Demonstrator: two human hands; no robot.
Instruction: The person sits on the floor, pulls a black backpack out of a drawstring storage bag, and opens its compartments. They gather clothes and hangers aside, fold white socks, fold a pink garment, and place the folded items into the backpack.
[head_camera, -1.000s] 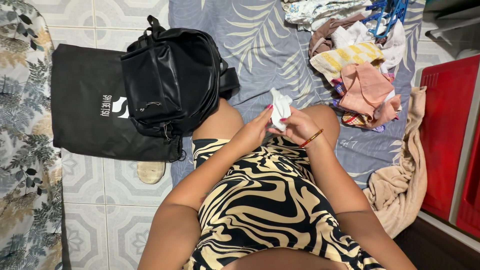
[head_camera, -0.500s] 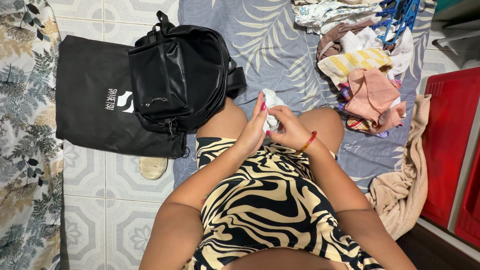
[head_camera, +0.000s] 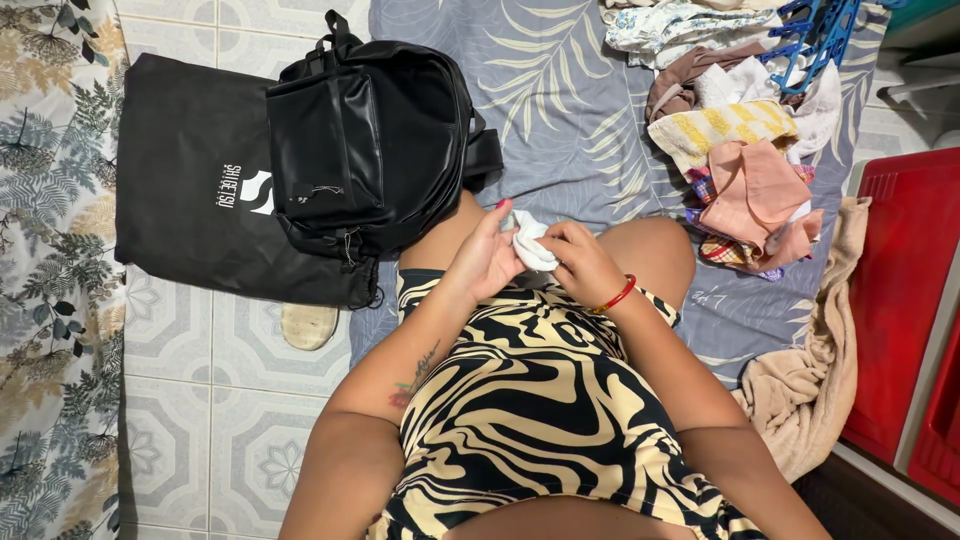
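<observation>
Bunching between both hands, a small white cloth item (head_camera: 528, 245), soft and crumpled and too balled up to say whether it is a sock or a rag, sits over the person's lap, just above the knees. The left hand (head_camera: 483, 258) cups it from the side with fingers raised and curled against the fabric, while the right hand (head_camera: 583, 262), a red bangle (head_camera: 615, 296) at its wrist, pinches the near edge; both grips are clenched on the cloth, seemingly so the loose fabric stays gathered rather than falling open.

Beyond the grip lies a grey-blue bedsheet with pale leaf print (head_camera: 560, 90), spread over the floor under the person's legs. Up and to the right of the hands, a heap of mixed laundry (head_camera: 745, 160) is piled within arm's reach: a yellow-striped towel, pink cloth, white pieces, with a blue plastic clip hanger (head_camera: 815, 35) at its far edge. Further right, a beige towel (head_camera: 810, 340) trails beside a red plastic drawer unit (head_camera: 905, 290).

Left of the grip, a black leather backpack (head_camera: 370, 140) rests partly on a flat black fabric bag (head_camera: 195, 185), on the patterned tile floor (head_camera: 200, 400).
</observation>
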